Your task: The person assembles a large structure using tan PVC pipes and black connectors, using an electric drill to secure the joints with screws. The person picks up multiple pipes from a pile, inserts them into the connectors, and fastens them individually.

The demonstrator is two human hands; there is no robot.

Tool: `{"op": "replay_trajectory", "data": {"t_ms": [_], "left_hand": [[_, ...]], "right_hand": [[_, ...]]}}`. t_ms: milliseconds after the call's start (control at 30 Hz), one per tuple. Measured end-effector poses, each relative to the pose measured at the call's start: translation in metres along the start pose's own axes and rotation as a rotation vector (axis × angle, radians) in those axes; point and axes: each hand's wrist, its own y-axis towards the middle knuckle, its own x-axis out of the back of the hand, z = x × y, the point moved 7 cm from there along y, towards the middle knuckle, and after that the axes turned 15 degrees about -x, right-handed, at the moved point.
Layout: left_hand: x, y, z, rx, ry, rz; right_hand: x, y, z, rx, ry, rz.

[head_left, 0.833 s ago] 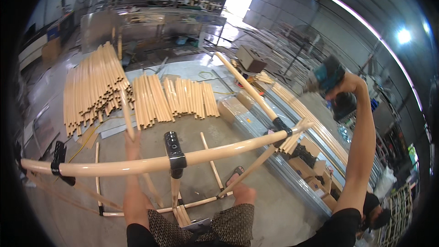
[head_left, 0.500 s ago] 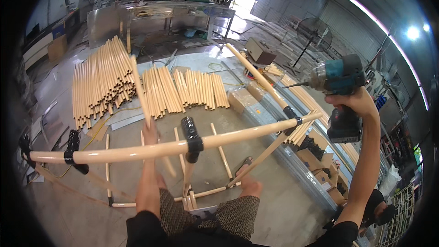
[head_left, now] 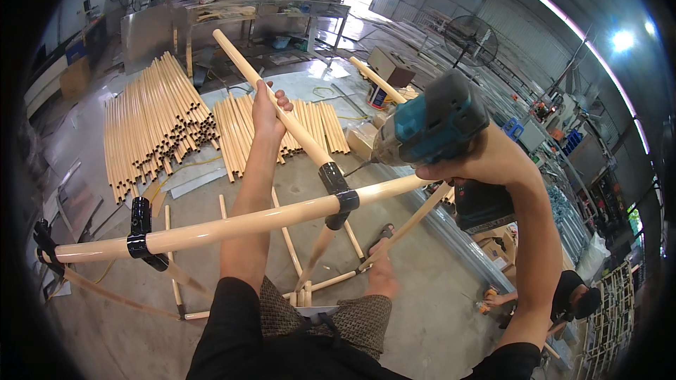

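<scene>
My left hand [head_left: 269, 109] is wrapped round a beige pipe [head_left: 303, 139]. The pipe's lower end sits in a black joint [head_left: 334, 177] clamped on a long beige rail [head_left: 239, 225]. In my right hand [head_left: 486, 158] is a teal and black cordless drill [head_left: 431, 123], its thin bit pointing left at the joint. The tip lies at or very close to the joint's right side; contact is hard to tell. Another black joint [head_left: 141, 222] with an open socket stands farther left on the rail. Below, the frame's legs and lower bars reach the floor.
Stacks of beige pipes [head_left: 151, 123] lie beyond the frame. Long metal profiles [head_left: 451, 253] and cardboard boxes [head_left: 496, 250] line the right side. A co-worker [head_left: 574, 295] crouches at lower right. A standing fan [head_left: 470, 41] and a workbench [head_left: 267, 10] are farther back.
My left hand has raised the pipe and brought it to the middle joint. My right hand has moved the drill leftward and nearer, to that joint. The view has shifted slightly.
</scene>
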Motion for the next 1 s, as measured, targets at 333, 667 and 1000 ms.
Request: {"op": "replay_trajectory", "data": {"t_ms": [333,667,1000], "left_hand": [[0.03,0.031,0.009,0.142,-0.198,-0.094],[0.034,0.022,0.036,0.264,-0.28,-0.195],[0.037,0.019,0.055,0.327,-0.267,-0.185]], "right_hand": [[-0.014,-0.008,0.019,-0.061,-0.011,-0.053],[-0.015,-0.009,0.031,-0.077,-0.024,-0.076],[-0.018,-0.007,0.03,-0.108,-0.007,-0.1]]}}
